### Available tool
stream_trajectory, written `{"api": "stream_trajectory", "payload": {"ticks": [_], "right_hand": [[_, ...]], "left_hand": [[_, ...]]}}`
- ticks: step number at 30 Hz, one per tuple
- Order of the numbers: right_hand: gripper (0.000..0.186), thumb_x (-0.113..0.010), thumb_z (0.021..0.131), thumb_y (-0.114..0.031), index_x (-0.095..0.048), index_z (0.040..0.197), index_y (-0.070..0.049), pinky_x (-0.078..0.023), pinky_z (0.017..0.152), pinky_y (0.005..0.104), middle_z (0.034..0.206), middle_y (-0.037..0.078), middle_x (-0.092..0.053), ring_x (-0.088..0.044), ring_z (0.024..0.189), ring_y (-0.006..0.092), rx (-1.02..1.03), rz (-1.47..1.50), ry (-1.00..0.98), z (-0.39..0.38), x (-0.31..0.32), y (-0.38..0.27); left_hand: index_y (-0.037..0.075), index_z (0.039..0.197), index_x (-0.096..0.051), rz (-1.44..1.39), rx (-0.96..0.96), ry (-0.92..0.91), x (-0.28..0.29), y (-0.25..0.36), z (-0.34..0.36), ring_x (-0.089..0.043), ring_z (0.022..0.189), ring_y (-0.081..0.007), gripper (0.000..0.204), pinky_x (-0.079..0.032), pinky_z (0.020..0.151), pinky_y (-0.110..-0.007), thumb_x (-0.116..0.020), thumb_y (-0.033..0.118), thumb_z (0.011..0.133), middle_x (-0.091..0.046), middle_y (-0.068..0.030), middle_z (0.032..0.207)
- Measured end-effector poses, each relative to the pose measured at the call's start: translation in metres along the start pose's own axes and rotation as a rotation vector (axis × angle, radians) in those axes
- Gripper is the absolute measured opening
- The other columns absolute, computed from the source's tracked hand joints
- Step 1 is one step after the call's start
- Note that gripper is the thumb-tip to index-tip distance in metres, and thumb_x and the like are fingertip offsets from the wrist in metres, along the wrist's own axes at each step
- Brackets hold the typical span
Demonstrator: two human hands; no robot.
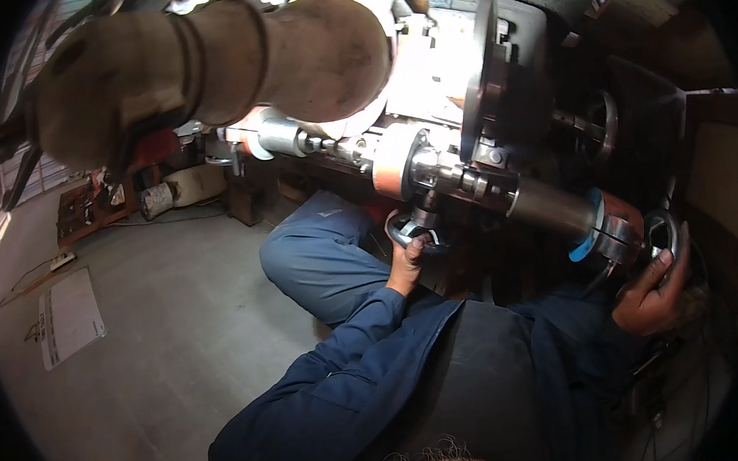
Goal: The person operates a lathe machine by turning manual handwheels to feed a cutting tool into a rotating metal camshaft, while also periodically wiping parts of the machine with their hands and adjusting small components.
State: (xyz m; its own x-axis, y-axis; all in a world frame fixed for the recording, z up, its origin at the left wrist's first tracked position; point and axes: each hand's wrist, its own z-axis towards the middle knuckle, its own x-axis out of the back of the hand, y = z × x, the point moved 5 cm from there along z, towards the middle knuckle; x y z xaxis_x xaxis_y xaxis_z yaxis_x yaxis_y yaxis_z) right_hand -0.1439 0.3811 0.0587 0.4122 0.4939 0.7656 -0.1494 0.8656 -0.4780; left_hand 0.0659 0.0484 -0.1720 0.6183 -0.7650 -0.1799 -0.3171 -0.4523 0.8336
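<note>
I sit at a metal grinding machine with a hand on each of two handwheels. My left hand (405, 266) is closed round the rim of the front handwheel (421, 247), which sits on a short shaft below the machine's bed. At the right end, my right hand (650, 298) grips the rim of the other handwheel (675, 233). A long steel cylinder (556, 208) runs from the middle of the machine toward that wheel, with a split clamp collar (617, 236) and a blue ring beside it. An orange-edged round housing (394, 165) stands above the front handwheel.
A large lamp head (316, 60) hangs at the upper left, close over the brightly lit machine. A big thin disc (479, 76) stands upright behind the bed. A low wooden shelf (80, 210) with parts stands at the left, and a white printed sheet (72, 316) lies on the floor.
</note>
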Motion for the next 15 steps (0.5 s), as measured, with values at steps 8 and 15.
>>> {"api": "stream_trajectory", "payload": {"ticks": [8,15], "right_hand": [[0.032,-0.043,0.102,-0.009,-0.059,0.126,0.005,-0.052,0.089,0.0351,0.115,0.021,-0.066,-0.067,0.105,0.0288,-0.060,0.052,0.017,0.002,-0.001,-0.003],[0.032,-0.044,0.103,-0.011,-0.059,0.127,0.004,-0.052,0.090,0.0348,0.118,0.021,-0.066,-0.066,0.108,0.0294,-0.044,-0.011,-0.024,0.001,-0.001,-0.003]], "left_hand": [[0.014,0.146,-0.016,0.023,-0.056,0.042,-0.016,0.015,-0.004,-0.052,0.093,-0.0155,0.094,-0.046,0.087,-0.033,-0.078,0.035,0.077,-0.047,-0.0065,0.111],[0.017,0.146,-0.018,0.099,-0.046,0.054,-0.008,0.012,-0.002,-0.054,0.103,-0.0212,0.094,-0.049,0.091,-0.038,-0.078,0.038,0.077,-0.046,-0.0098,0.121]]}}
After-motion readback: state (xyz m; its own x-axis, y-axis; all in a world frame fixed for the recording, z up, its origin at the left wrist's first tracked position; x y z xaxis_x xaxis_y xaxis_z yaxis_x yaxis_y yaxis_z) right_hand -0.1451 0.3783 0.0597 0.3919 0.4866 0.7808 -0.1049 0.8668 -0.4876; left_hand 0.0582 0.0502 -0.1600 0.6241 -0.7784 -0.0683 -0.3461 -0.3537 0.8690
